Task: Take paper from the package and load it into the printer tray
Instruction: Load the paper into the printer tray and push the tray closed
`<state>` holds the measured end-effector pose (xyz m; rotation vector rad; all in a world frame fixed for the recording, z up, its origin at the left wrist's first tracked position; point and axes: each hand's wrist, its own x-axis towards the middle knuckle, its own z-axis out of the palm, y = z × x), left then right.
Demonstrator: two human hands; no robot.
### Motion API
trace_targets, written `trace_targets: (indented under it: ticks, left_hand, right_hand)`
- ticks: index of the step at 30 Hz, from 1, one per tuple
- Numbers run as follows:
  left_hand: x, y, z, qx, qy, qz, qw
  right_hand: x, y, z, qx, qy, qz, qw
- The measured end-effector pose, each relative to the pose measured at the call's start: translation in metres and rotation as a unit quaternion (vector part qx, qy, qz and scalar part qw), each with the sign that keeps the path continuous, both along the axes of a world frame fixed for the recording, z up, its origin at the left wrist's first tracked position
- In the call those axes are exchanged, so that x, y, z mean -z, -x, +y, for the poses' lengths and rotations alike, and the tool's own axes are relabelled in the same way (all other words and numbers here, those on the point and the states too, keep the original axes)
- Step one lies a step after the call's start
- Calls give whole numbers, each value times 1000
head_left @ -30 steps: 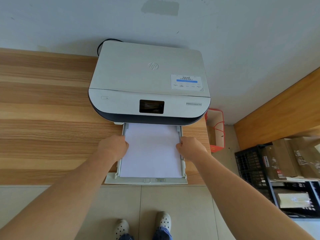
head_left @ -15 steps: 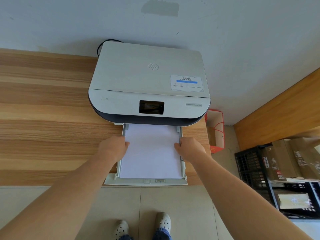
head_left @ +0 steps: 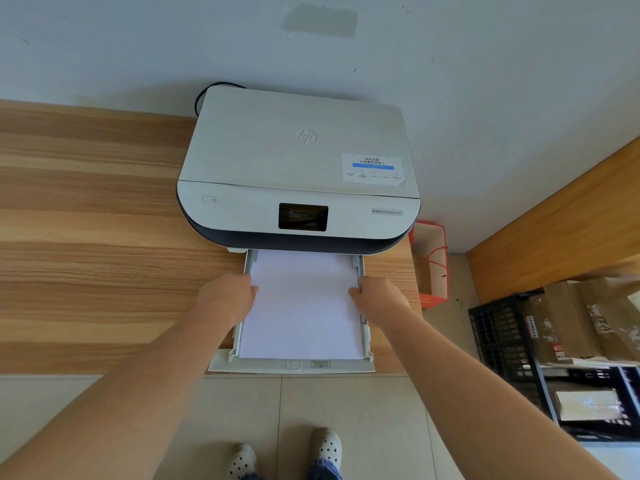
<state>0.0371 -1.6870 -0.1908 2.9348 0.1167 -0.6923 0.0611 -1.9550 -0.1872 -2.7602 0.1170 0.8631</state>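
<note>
Wooden desk (head_left: 86, 237) carries white printer (head_left: 298, 168), its tray (head_left: 294, 367) pulled out toward the desk edge. Tray holds a flat stack of white paper (head_left: 301, 313). Left hand (head_left: 227, 297) curls at the paper's left edge, fingers touching it. Right hand (head_left: 379, 296) curls at the right edge likewise. Paper lies between both hands. Right of desk: red bag (head_left: 431, 265) on floor, black crate (head_left: 502, 337) with boxes.

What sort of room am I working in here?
Probably a small office or storeroom: an HP printer sits on a wood desk against a plain wall, and cardboard boxes fill black shelving beside it.
</note>
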Motion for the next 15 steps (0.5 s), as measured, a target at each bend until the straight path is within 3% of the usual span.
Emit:
trace_targets:
  ticks: [8,12,15]
  left_hand:
    - [-10,14,0,1,1,-59,998]
    - [-5,34,-3,136,17,-164,977]
    - [-3,52,-11,249,62,-172,951]
  right_hand:
    - [-10,12,-3,7,-9,-46,999]
    - [-19,39,-1,-51,-8,-110,993]
    - [-22,63,2,-163,-38,-132,977]
